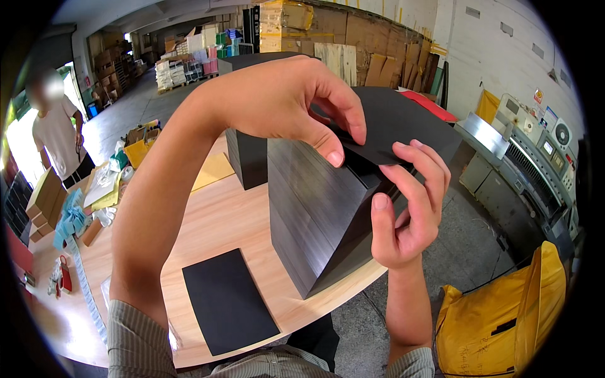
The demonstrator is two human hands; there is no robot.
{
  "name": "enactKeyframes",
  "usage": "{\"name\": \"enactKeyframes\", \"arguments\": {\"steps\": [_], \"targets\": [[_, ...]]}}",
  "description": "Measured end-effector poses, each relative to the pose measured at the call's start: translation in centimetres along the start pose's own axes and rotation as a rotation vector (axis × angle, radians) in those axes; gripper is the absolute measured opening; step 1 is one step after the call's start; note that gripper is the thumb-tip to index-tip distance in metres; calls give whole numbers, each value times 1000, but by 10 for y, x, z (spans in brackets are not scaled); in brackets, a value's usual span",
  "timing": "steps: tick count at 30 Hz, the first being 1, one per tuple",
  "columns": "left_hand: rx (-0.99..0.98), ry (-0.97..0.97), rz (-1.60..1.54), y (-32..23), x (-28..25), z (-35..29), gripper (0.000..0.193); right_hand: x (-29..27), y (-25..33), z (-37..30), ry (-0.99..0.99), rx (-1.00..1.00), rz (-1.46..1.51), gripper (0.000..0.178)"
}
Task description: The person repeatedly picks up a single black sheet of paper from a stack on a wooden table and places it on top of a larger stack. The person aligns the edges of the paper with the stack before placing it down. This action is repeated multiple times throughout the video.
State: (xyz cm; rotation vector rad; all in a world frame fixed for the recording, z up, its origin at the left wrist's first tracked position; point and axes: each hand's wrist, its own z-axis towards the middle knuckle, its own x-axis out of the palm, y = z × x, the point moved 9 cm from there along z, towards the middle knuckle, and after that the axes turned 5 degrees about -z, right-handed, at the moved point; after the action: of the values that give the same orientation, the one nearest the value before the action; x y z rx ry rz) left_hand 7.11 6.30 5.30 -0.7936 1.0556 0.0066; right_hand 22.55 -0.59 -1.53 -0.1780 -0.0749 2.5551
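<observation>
At black stack (309, 208), left hand (290, 94) pinching sheet (394, 123); right hand (413, 217) spread, contact unclear.

Bystander's head (45, 87) blurred, rear black stack (251, 160) partly behind left hand (293, 104), yellow bag (485, 331) cropped below

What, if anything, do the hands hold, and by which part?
The top black sheet, apparently by its near edge, pinched by the left hand. The right hand is at the sheet's near corner; whether it grips is unclear.
</observation>
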Motion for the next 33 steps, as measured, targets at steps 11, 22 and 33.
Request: {"name": "enactKeyframes", "arguments": {"steps": [11,22,33], "targets": [[-8,0,-57,3,1,-1,34,-1,1,1,5,1,-6,31],[21,-7,-86,5,1,-3,31,-10,2,-7,-121,-19,5,26],[94,-12,-1,-3,4,-6,34,-3,3,-1,-14,-3,-66,25]]}}
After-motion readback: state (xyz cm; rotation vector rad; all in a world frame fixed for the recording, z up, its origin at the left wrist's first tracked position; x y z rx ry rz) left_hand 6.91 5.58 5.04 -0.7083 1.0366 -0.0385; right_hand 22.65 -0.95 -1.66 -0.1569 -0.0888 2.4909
